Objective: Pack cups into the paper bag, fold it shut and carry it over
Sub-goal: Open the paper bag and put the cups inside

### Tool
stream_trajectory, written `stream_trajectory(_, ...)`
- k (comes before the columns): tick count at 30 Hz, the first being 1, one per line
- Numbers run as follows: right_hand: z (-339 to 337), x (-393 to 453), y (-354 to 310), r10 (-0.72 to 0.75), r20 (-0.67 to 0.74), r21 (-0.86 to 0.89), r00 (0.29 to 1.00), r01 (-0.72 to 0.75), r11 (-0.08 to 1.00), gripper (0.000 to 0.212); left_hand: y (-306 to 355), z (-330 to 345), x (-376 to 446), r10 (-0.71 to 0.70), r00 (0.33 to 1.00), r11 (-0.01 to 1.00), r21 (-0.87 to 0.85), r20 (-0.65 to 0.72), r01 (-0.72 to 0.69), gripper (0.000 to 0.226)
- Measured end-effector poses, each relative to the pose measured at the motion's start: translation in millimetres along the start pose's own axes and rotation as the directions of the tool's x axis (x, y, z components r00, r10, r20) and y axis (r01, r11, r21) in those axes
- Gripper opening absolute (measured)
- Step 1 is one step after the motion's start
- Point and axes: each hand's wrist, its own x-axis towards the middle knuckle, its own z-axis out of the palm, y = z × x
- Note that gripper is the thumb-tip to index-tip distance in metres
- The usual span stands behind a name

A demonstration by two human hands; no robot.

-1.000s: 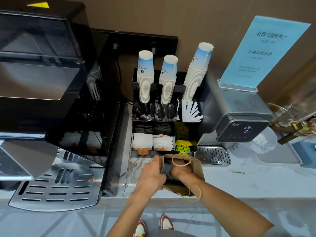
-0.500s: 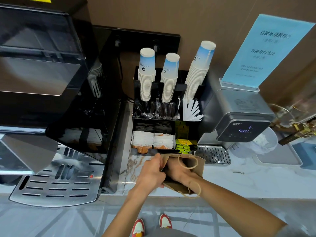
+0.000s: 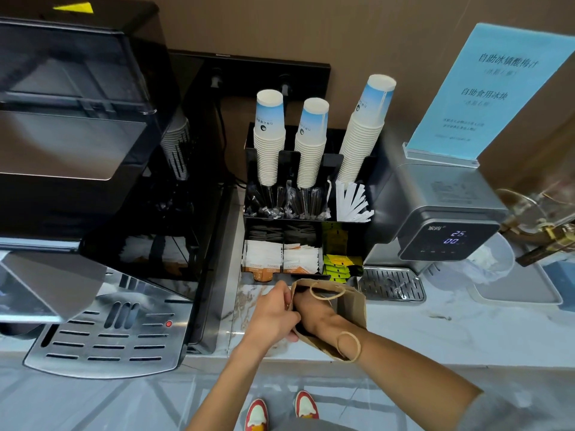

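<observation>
- The paper bag [image 3: 350,309] stands on the marble table [image 3: 451,318], near its front edge, just in front of the black organizer [image 3: 306,225]. Its mouth is open and faces up toward me.
- I see my left hand [image 3: 273,315] curled closed on the bag's left rim, thumb and fingers pinching the paper, wrist angled up from below.
- My right hand [image 3: 314,309] is pushed down inside the bag's mouth; the forearm comes in from the lower right and crosses the near edge. I cannot tell whether those fingers are open or curled, since the bag hides them.
- One paper handle [image 3: 326,290] loops over the far rim; the other handle loop [image 3: 349,346] lies against my right forearm.
- Three stacks of paper cups [image 3: 270,135] stand upside down in the organizer's rear slots, the rightmost stack leaning right.
- Below them sit stirrers, white sachets [image 3: 281,259] and yellow-green packets [image 3: 337,265].
- A coffee machine [image 3: 93,181] fills the left side; a grey water dispenser [image 3: 441,219] with a lit display stands to the right, under a blue sign [image 3: 485,91].
</observation>
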Motion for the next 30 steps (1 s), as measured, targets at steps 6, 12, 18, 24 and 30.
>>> stream_trajectory(6, -12.4, 2.4, 0.8, 0.017, 0.062, -0.137, 0.998, -0.008, 0.991, 0.016, 4.8, -0.5, 1.6, -0.016, 1.0, 0.999, -0.032, -0.004, 0.016, 0.02)
stream_trajectory(12, -33.9, -16.2, -5.3, 0.094, 0.206, -0.19, 0.974, -0.054, 0.98, 0.031, 10.5, 0.8, 3.4, -0.035, 0.999, 0.999, -0.022, -0.013, 0.035, 0.02)
stream_trajectory(18, -93.6, -73.2, -10.1, -0.032, 0.327, 0.107, 0.944, -0.003, 0.994, 0.039, 13.7, 1.5, 6.4, -0.041, 0.999, 0.999, -0.011, -0.011, 0.041, 0.02)
stream_trajectory(24, -129.6, -125.6, 23.7, 0.001, -0.082, 0.524, 0.997, 0.042, 0.85, 0.017, 12.8, 3.3, 11.1, -0.04, 0.999, 0.997, -0.06, -0.009, 0.04, 0.019)
stream_trajectory(30, -99.3, -119.3, 49.5, 0.329, -0.225, 0.645, 0.917, -0.113, 0.756, 0.053, 12.8, 8.1, 10.8, -0.046, 0.999, 0.983, -0.175, 0.015, 0.047, 0.019)
